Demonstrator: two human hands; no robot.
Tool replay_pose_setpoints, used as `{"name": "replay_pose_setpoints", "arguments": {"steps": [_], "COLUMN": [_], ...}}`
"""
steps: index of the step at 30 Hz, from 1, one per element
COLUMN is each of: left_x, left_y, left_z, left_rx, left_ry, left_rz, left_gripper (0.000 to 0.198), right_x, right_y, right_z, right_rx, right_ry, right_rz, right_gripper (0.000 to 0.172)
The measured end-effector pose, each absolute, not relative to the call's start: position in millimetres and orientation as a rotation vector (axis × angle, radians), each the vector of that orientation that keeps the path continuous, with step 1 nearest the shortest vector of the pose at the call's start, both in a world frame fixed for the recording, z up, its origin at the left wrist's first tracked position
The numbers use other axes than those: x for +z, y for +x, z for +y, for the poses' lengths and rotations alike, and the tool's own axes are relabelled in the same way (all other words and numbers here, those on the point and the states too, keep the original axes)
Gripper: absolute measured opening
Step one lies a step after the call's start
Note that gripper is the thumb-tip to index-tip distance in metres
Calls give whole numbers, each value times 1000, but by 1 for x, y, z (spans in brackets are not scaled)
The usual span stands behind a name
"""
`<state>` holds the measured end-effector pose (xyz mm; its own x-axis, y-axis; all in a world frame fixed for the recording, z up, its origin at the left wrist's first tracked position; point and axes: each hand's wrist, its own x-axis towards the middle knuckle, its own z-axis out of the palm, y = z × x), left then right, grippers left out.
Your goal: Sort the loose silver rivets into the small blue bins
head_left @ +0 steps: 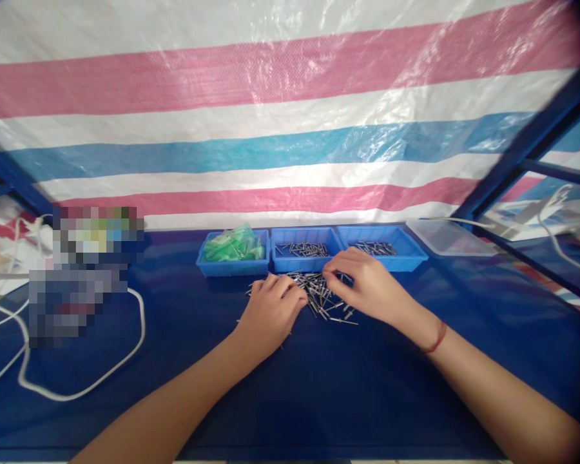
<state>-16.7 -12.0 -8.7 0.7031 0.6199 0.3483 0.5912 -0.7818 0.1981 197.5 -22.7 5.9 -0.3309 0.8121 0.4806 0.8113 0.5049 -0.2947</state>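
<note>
A loose pile of small metal pins (319,293) lies on the blue table (319,386) in front of three blue trays. My left hand (270,309) rests at the pile's left edge with its fingers curled over some pins. My right hand (367,283) sits on the pile's right side, fingers bent in a pinch among the pins. What either hand holds is too small to make out. The left tray (232,265) holds green plastic pieces. Metal pins lie in the middle tray (304,261) and the right tray (415,254).
A clear plastic lid or tray (447,237) lies right of the trays. White cables (77,386) loop over the table's left side beside a blurred-out object. A striped tarpaulin (290,129) hangs behind. Blue frame bars (522,154) rise at right.
</note>
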Motion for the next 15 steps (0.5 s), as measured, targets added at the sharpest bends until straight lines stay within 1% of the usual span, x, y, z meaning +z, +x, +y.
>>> {"name": "replay_pose_setpoints", "arguments": {"steps": [2,5,8,11,15], "left_x": [-8,-8,-9,-9,-10], "left_y": [-16,-15,-13,-13,-14], "left_z": [-11,-10,-10,-9,-8], "left_rx": [708,870,952,966,985], "left_ry": [2691,2425,2225,2118,2040], "left_rz": [1031,1025,1041,1076,1046], "left_gripper": [20,17,14,15,13], "right_x": [4,-2,-9,-15,-17], "right_y": [185,171,164,163,164], "right_z": [-28,-33,-34,-32,-31], "right_rx": [181,408,590,688,730], "right_ry": [-1202,-1107,-1098,-1123,-1123], "right_rz": [-2217,-2201,-2115,-2006,-1935], "right_gripper": [9,14,17,23,19]}}
